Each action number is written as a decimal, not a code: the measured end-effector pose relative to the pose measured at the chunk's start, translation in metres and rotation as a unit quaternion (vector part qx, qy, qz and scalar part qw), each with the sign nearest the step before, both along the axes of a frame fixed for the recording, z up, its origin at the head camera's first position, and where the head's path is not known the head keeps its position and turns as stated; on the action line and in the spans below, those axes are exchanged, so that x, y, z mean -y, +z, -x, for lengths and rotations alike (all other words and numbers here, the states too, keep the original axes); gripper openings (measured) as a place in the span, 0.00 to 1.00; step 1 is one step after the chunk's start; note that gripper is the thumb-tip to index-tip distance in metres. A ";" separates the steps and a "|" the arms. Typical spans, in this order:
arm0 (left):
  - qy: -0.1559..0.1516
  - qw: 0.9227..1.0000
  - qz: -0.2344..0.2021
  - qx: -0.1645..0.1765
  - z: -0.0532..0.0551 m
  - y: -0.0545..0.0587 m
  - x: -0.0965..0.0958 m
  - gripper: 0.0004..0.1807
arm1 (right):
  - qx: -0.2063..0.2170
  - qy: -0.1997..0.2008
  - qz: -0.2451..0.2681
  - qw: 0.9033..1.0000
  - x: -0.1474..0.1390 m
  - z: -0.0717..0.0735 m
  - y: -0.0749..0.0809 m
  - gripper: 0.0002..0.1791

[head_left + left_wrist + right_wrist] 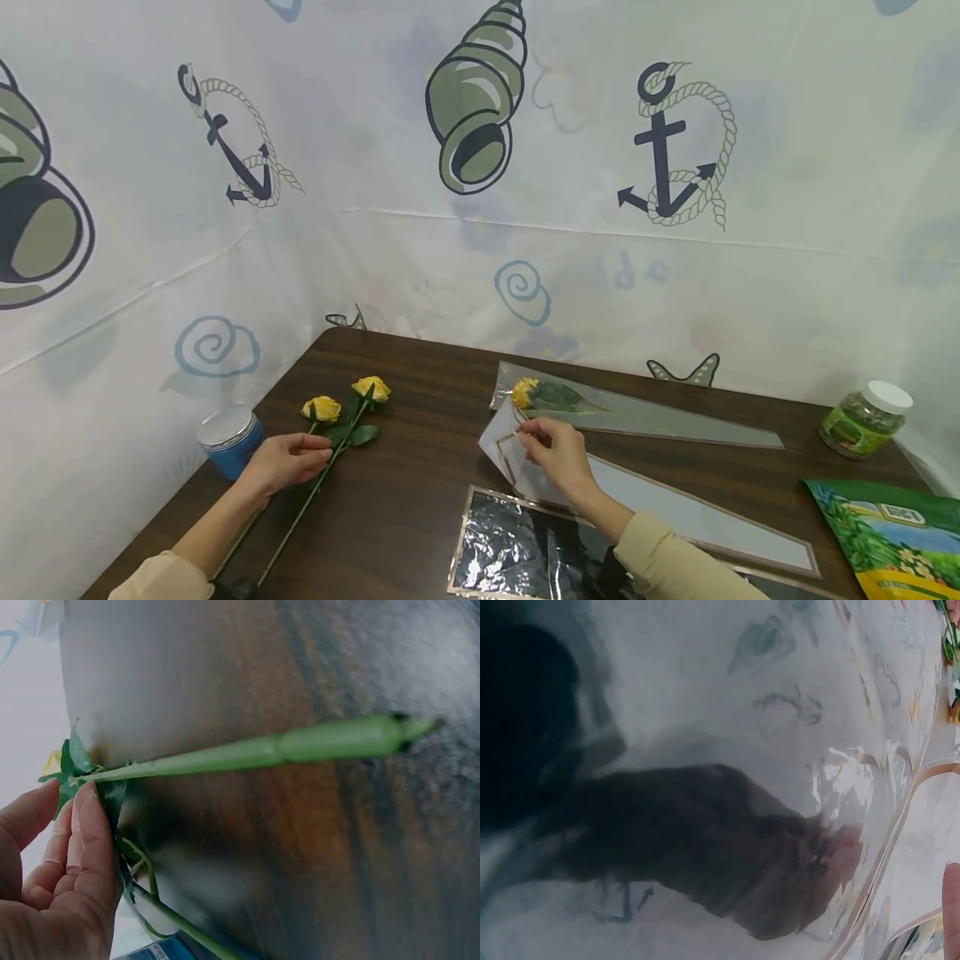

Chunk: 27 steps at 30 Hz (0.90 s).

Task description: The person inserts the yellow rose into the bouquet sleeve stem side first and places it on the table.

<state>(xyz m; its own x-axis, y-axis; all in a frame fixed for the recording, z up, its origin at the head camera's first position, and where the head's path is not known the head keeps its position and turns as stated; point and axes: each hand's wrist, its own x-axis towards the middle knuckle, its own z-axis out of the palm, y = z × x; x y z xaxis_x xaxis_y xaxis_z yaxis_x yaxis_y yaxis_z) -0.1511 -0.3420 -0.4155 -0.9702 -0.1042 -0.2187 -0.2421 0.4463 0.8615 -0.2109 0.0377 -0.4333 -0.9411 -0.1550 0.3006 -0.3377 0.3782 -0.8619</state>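
Sleeved: one yellow rose (524,392); unsleeved: two loose roses (371,388), one stem (306,507) pinched in left hand (291,461); seemingly unfilled: white sleeve (693,518), pinched in right hand (559,457)

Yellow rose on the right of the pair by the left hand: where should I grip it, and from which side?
I'd pinch the yellow rose on its bare stem, just below the leaves, coming from the right. The stem runs slim and straight there without foliage, and the left hand takes up its left side.
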 end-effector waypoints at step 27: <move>-0.017 0.992 0.117 -0.053 0.016 -0.009 -0.041 0.14 | 0.006 0.003 0.009 1.000 0.002 -0.001 0.000 0.02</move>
<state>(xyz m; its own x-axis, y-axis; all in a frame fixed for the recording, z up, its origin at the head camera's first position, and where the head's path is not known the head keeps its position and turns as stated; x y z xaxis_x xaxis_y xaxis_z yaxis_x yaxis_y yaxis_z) -0.1673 -0.3007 -0.4247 -0.9905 -0.1058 -0.0882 -0.1359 0.6433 0.7534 -0.2102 0.0359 -0.4332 -0.9434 -0.1559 0.2928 -0.3303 0.3598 -0.8726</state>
